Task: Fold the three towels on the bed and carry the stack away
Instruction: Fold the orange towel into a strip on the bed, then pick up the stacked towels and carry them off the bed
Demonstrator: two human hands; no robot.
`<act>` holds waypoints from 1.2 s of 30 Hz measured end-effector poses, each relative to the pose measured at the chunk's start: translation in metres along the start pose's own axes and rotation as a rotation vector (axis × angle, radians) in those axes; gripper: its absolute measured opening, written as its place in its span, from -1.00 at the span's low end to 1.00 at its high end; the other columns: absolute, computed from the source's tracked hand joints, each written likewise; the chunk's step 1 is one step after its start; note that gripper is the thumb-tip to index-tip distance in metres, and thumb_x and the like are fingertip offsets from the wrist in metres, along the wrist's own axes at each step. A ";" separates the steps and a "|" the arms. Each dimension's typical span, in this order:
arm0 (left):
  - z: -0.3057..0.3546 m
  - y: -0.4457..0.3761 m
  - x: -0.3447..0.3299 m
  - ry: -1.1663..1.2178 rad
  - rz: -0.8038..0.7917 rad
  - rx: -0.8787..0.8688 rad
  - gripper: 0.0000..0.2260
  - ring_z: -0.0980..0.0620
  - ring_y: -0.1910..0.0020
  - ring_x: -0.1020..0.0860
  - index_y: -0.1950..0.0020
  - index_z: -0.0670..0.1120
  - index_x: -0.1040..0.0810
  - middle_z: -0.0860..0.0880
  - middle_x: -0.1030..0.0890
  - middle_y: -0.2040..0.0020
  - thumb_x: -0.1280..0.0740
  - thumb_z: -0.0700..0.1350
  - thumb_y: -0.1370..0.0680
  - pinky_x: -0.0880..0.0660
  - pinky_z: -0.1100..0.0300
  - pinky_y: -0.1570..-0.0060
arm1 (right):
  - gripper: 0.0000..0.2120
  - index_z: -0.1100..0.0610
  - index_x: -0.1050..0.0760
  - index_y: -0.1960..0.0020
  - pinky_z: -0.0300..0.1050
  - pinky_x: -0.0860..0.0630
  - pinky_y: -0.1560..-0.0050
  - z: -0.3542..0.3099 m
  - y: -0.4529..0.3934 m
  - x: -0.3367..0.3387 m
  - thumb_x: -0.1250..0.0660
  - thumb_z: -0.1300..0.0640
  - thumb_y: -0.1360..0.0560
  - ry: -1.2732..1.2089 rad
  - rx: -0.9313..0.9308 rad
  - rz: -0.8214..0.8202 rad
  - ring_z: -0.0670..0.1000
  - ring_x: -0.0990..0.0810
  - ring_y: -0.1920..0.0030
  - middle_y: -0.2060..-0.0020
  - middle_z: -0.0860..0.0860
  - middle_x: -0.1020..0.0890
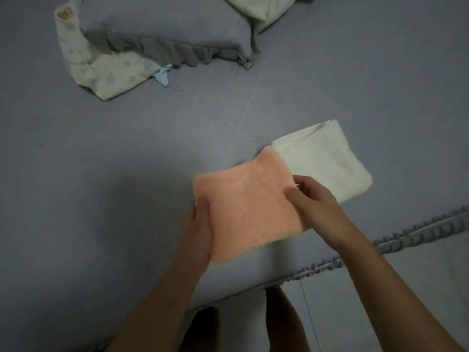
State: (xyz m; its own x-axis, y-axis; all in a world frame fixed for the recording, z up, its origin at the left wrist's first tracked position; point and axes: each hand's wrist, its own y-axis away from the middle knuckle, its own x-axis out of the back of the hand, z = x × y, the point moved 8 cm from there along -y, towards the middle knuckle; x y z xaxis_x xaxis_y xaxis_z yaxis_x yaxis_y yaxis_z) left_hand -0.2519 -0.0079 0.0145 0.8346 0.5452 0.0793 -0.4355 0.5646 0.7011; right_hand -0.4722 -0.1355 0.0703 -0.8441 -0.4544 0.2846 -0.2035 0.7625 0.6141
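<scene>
A folded orange towel [250, 204] is held just above the grey bed [101, 174] near its front edge. My left hand [199, 229] grips its left edge, thumb on top. My right hand [316, 201] pinches its right edge. Behind and to the right, a folded cream towel [327, 156] lies on the bed, its near corner hidden under the orange towel. I see no third towel apart from these two.
A grey pillow [165, 29] with a ruffled edge lies at the back, over a pale patterned pillowcase [111, 74]. Another pale cloth [256, 8] sits at the top right. The bed's trimmed edge [406, 237] runs diagonally, with the floor [418, 288] beyond. My legs stand below.
</scene>
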 end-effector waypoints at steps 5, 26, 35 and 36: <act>0.046 0.022 -0.118 0.091 -0.191 -0.197 -0.66 0.16 -0.06 -0.64 -0.18 0.23 -0.53 0.16 -0.67 -0.09 -0.31 0.31 -0.47 -0.60 0.24 0.10 | -0.73 -0.14 -0.59 -0.07 -0.22 -0.52 0.15 -0.031 -0.022 0.124 -0.26 -0.07 -0.41 0.037 0.148 0.213 -0.25 -0.61 0.09 0.08 -0.25 -0.68; -0.065 -0.054 -0.209 0.201 -0.277 0.395 -0.24 -0.05 -0.21 -0.61 -0.32 -0.05 -0.50 -0.04 -0.66 -0.21 -0.51 0.30 -0.24 -0.46 -0.06 -0.29 | -0.36 0.07 -0.32 -0.44 0.15 -0.41 -0.35 0.115 -0.141 0.143 -0.28 -0.17 -0.44 -0.297 -0.302 -0.343 0.11 -0.56 -0.26 -0.30 0.10 -0.56; -0.035 -0.047 -0.210 0.318 -0.398 0.414 -0.31 -0.08 -0.11 -0.66 -0.27 -0.03 -0.51 -0.08 -0.68 -0.15 -0.59 0.18 -0.22 -0.62 0.06 0.08 | -0.45 0.07 -0.54 -0.23 0.00 -0.47 -0.26 0.105 -0.106 0.137 -0.34 -0.26 -0.39 -0.364 -0.409 -0.342 0.06 -0.66 -0.11 -0.10 0.07 -0.69; -0.025 -0.039 -0.208 0.287 -0.407 0.408 -0.31 -0.08 -0.07 -0.67 -0.25 -0.04 -0.53 -0.08 -0.70 -0.11 -0.60 0.18 -0.20 -0.62 0.06 0.10 | -0.47 0.05 -0.56 -0.21 0.00 -0.47 -0.25 0.100 -0.092 0.139 -0.33 -0.26 -0.39 -0.378 -0.420 -0.332 0.04 -0.67 -0.10 -0.08 0.05 -0.70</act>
State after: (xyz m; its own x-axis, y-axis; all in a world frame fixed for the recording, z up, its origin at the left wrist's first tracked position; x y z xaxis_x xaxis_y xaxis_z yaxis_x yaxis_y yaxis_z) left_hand -0.4174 -0.1277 -0.0472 0.7579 0.5132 -0.4027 0.1073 0.5109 0.8529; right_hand -0.6200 -0.2232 -0.0204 -0.9016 -0.3833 -0.2007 -0.3366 0.3300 0.8819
